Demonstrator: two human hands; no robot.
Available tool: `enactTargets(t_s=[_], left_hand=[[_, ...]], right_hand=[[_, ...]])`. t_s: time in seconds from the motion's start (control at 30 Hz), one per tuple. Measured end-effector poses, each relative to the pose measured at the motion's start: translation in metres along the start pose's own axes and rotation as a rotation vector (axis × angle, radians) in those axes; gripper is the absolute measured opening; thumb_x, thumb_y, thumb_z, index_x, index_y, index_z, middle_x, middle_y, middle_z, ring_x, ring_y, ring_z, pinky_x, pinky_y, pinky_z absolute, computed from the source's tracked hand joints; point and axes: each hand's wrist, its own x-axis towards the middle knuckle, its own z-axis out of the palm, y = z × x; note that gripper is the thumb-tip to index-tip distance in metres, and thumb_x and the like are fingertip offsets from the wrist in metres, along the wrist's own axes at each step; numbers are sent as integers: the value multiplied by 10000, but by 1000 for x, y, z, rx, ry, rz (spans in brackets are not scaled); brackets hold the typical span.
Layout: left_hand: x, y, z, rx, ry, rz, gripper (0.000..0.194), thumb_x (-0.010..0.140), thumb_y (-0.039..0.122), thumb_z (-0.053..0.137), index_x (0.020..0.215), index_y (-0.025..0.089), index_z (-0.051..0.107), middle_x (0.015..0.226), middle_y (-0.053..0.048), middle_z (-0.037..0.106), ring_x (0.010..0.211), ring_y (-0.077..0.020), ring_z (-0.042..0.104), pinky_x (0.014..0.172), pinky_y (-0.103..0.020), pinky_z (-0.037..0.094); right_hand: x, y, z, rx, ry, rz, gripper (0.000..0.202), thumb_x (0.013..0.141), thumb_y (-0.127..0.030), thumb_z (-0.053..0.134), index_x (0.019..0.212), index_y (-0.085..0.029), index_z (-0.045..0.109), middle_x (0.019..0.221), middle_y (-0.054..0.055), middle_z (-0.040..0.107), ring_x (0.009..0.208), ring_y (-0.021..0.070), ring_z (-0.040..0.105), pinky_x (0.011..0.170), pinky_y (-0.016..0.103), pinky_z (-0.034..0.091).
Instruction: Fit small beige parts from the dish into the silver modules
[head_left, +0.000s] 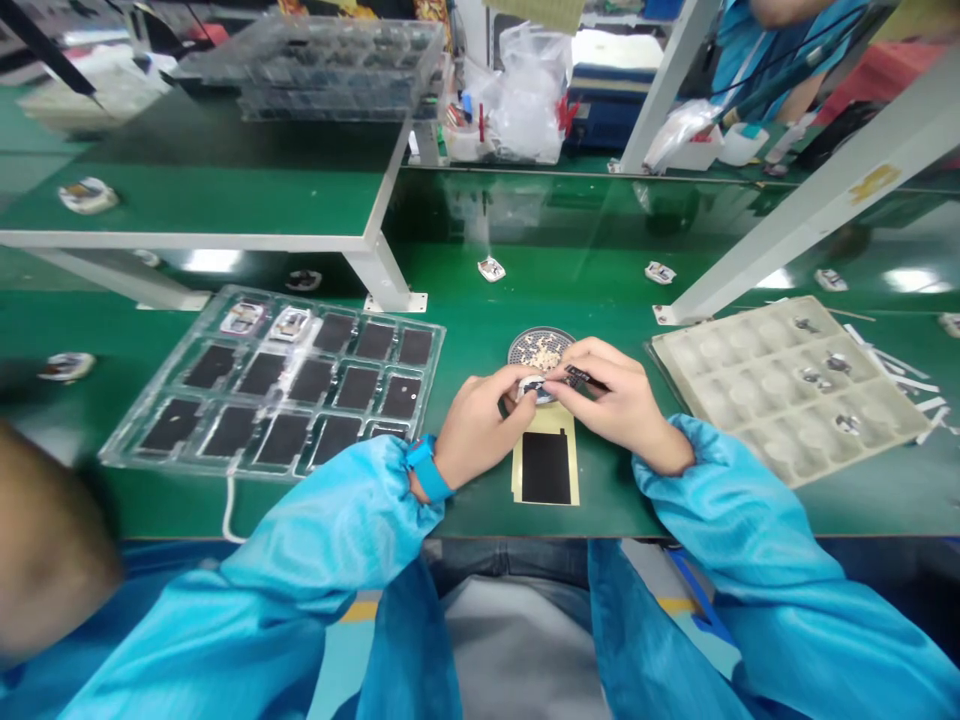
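Here, in the head view, both your hands meet just right of the middle of the frame. Your left hand [484, 415] has its thumb and fingers closed round a small white part [531, 385], held above the near edge of a round dish [516, 352]. Your right hand [619, 400] pinches a slim black tool [586, 377], its fingertips right up against that same part. Small pale bits [541, 355] lie heaped in the dish. Just below your hands in the frame, a yellow sheet [571, 430] lies flat on the green table [480, 515], with a black rectangle [546, 470] on it.

Left of centre you have a clear tray [150, 461] with black pads in its compartments; two white pieces sit in its top row, towards the left. At the right of the frame, a pale tray [739, 400] lies tilted to the table edge, with a few small metallic pieces in it, and white strips [904, 370] are scattered beside it. Across the upper left runs a green shelf [247, 205] bearing stacked clear trays [330, 65]. At the lower left edge, part of another person [52, 540] shows blurred.
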Motion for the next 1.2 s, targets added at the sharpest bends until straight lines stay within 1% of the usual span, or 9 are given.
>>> enactTargets(t_s=[0.27, 0.4, 0.53, 0.7, 0.87, 0.97, 1.13, 1.2], left_hand=[[-1, -1, 1, 25, -17, -11, 182, 949, 226, 579, 1092, 229, 692, 716, 51, 624, 650, -114, 569, 667, -258, 400], [0, -2, 1, 26, -9, -14, 169, 954, 243, 575, 1076, 219, 690, 700, 49, 606, 638, -115, 561, 657, -257, 397], [1, -2, 1, 39, -8, -6, 162, 949, 234, 579, 1067, 221, 689, 713, 45, 621, 639, -118, 562, 660, -260, 399], [1, -1, 1, 43, -3, 13, 176, 940, 212, 584, 1083, 223, 687, 695, 54, 598, 633, -113, 556, 676, -259, 403], [1, -2, 1, 43, 1, 3, 169, 945, 229, 579, 1072, 221, 689, 694, 50, 598, 631, -116, 551, 664, -263, 395], [2, -3, 1, 35, 1, -10, 159, 942, 230, 575, 1055, 215, 685, 686, 49, 592, 627, -118, 546, 654, -262, 390], [1, 0, 2, 35, -26, -48, 153, 940, 234, 564, 1044, 214, 673, 652, 56, 557, 591, -117, 511, 616, -258, 370], [1, 5, -2, 81, -73, -66, 158, 949, 249, 548, 1052, 228, 665, 647, 56, 564, 573, -123, 509, 591, -262, 355]], right_hand=[[-4, 8, -2, 0, -70, -55, 132, 882, -202, 749, 1009, -242, 753, 981, 58, 656, 917, 195, 666, 772, 342, 567], [-4, 9, -3, 19, -109, -56, 138, 873, -221, 767, 1008, -251, 756, 992, 54, 655, 927, 197, 664, 782, 344, 567], [-4, 9, -1, 27, -98, -53, 143, 875, -231, 768, 1012, -246, 733, 980, 48, 657, 912, 194, 661, 782, 343, 566], [-5, 12, 2, 21, -70, -56, 150, 888, -211, 755, 1023, -241, 696, 974, 47, 675, 925, 195, 661, 806, 348, 565], [-7, 13, 4, -9, -59, -48, 168, 888, -221, 759, 1046, -253, 708, 1003, 50, 676, 941, 197, 669, 812, 348, 570], [-9, 13, 4, -33, -54, -48, 140, 905, -227, 740, 1039, -265, 719, 1014, 47, 673, 941, 196, 678, 805, 344, 574], [-10, 11, 5, -121, -124, -33, 121, 960, -238, 661, 1075, -260, 693, 1089, 60, 654, 983, 200, 673, 792, 328, 566], [-9, 11, 4, -140, -180, -12, 134, 980, -254, 630, 1109, -251, 663, 1108, 71, 642, 999, 206, 663, 796, 333, 562]])
